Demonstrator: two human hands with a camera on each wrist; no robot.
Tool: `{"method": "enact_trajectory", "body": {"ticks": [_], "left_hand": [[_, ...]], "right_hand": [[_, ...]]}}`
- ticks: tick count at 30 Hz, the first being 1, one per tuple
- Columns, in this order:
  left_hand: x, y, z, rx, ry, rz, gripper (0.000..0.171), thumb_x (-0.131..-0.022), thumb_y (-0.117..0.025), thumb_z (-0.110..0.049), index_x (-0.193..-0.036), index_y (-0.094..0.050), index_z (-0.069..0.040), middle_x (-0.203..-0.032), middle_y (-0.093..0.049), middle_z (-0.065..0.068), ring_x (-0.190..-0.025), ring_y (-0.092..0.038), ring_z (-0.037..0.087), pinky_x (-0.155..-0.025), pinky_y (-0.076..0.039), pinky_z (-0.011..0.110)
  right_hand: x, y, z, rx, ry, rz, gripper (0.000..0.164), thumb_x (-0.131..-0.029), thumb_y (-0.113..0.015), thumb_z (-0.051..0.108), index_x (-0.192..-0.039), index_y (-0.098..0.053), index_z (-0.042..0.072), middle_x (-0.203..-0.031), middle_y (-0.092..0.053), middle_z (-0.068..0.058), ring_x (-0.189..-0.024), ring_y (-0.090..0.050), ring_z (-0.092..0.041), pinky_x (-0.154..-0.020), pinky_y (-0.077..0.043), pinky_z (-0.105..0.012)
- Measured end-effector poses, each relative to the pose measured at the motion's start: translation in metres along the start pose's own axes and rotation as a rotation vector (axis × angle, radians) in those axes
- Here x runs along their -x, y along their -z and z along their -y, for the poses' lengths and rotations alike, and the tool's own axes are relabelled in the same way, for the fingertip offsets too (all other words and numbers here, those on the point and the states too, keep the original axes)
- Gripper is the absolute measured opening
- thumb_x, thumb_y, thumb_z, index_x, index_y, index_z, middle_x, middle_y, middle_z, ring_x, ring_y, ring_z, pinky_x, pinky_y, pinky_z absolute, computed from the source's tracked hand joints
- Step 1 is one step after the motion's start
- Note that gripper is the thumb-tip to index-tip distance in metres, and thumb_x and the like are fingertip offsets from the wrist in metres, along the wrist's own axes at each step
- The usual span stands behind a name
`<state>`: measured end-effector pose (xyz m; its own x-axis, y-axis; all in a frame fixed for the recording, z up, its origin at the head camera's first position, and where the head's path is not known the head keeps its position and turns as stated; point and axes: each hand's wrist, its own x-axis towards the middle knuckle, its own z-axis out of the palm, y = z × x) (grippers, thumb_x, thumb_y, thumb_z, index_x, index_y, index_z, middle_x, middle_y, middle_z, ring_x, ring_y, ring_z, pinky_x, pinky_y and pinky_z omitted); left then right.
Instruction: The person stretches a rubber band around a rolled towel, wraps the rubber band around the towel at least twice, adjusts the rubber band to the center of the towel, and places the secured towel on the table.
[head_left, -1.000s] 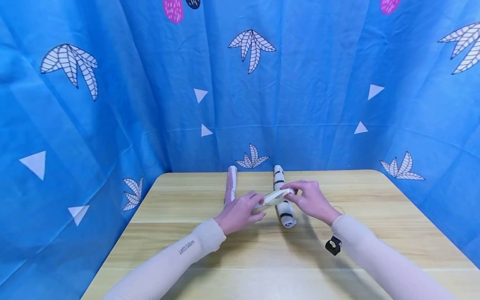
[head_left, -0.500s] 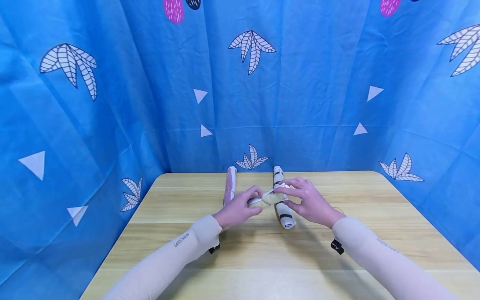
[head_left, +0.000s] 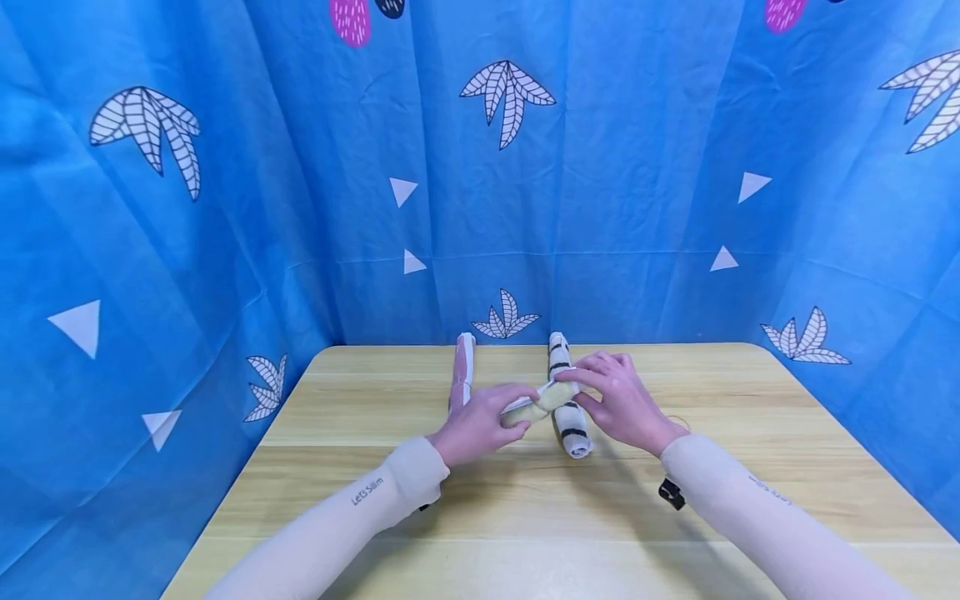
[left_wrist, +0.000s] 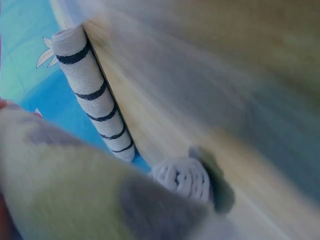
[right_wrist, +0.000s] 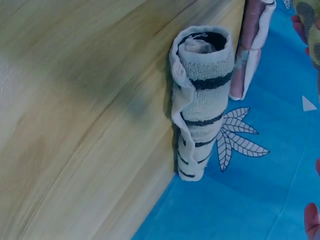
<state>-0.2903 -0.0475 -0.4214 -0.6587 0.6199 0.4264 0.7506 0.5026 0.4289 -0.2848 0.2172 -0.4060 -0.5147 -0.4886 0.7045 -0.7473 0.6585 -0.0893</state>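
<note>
My left hand (head_left: 486,422) grips one end of a rolled pale green towel (head_left: 528,412), held above the table. At its other end, the fingers and thumb of my right hand (head_left: 621,400) pinch the roll. A pinched-in line crosses the towel between the hands. Blurred and close, the same towel (left_wrist: 75,185) fills the lower left of the left wrist view. Behind the right hand lies a rolled white towel with dark stripes (head_left: 576,437). A pink and white rolled towel (head_left: 462,367) lies beyond the left hand, its near end hidden in the head view.
The wooden table (head_left: 465,542) ends at a blue curtain (head_left: 630,167) behind and at both sides. A thin loop (head_left: 681,422) lies on the table by the right wrist. Black wrist camera parts (head_left: 671,493) hang under the sleeves.
The green towel has turned over between my hands and its pinched middle now shows. My right fingers have shifted their hold at the right end. Both other rolls lie where they were.
</note>
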Motion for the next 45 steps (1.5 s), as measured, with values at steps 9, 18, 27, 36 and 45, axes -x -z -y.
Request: {"method": "enact_trajectory", "body": {"ticks": [9, 18, 27, 36, 45], "left_hand": [[-0.005, -0.002, 0.001, -0.211, -0.125, 0.011, 0.022, -0.090, -0.071, -0.015, -0.108, -0.061, -0.022, -0.104, -0.064, -0.007, -0.076, -0.057, 0.005, -0.075, -0.051, 0.019], [-0.003, -0.004, 0.007, -0.176, -0.040, -0.005, 0.029, -0.094, -0.067, -0.021, -0.120, -0.055, -0.025, -0.118, -0.067, -0.006, -0.075, -0.056, 0.005, -0.074, -0.052, 0.022], [-0.005, -0.002, -0.001, -0.349, -0.170, -0.074, 0.045, -0.091, -0.073, -0.021, -0.132, -0.059, -0.029, -0.120, -0.064, -0.004, -0.067, -0.063, 0.003, -0.064, -0.051, 0.015], [-0.005, -0.006, -0.012, -0.372, -0.077, 0.026, 0.029, -0.088, -0.076, -0.017, -0.114, -0.064, -0.020, -0.098, -0.058, -0.004, -0.065, -0.050, 0.005, -0.057, -0.042, 0.011], [-0.006, -0.011, -0.007, -0.442, -0.064, 0.035, 0.021, -0.088, -0.076, -0.023, -0.103, -0.062, -0.024, -0.093, -0.052, -0.008, -0.062, -0.050, 0.003, -0.060, -0.044, 0.016]], "right_hand": [[-0.003, 0.000, 0.002, 0.024, -0.036, 0.000, 0.043, -0.074, -0.086, 0.006, -0.112, -0.076, 0.023, -0.099, -0.074, 0.003, -0.095, -0.059, -0.016, -0.084, -0.032, -0.043], [-0.008, 0.008, 0.003, -0.161, -0.230, 0.137, 0.032, -0.084, -0.080, 0.016, -0.115, -0.075, 0.018, -0.102, -0.075, 0.003, -0.094, -0.061, -0.013, -0.090, -0.031, -0.043], [-0.009, 0.009, 0.004, -0.199, -0.343, 0.179, 0.030, -0.087, -0.078, 0.019, -0.116, -0.075, 0.016, -0.108, -0.075, 0.002, -0.091, -0.061, -0.014, -0.093, -0.030, -0.043], [-0.005, -0.001, 0.018, -0.132, -0.333, 0.186, 0.024, -0.086, -0.078, 0.021, -0.110, -0.077, 0.017, -0.099, -0.076, 0.005, -0.075, -0.052, -0.007, -0.091, -0.030, -0.044], [-0.006, -0.004, 0.017, -0.162, -0.373, 0.190, 0.021, -0.086, -0.077, 0.019, -0.107, -0.078, 0.018, -0.099, -0.076, 0.004, -0.075, -0.053, -0.008, -0.091, -0.030, -0.045]]}}
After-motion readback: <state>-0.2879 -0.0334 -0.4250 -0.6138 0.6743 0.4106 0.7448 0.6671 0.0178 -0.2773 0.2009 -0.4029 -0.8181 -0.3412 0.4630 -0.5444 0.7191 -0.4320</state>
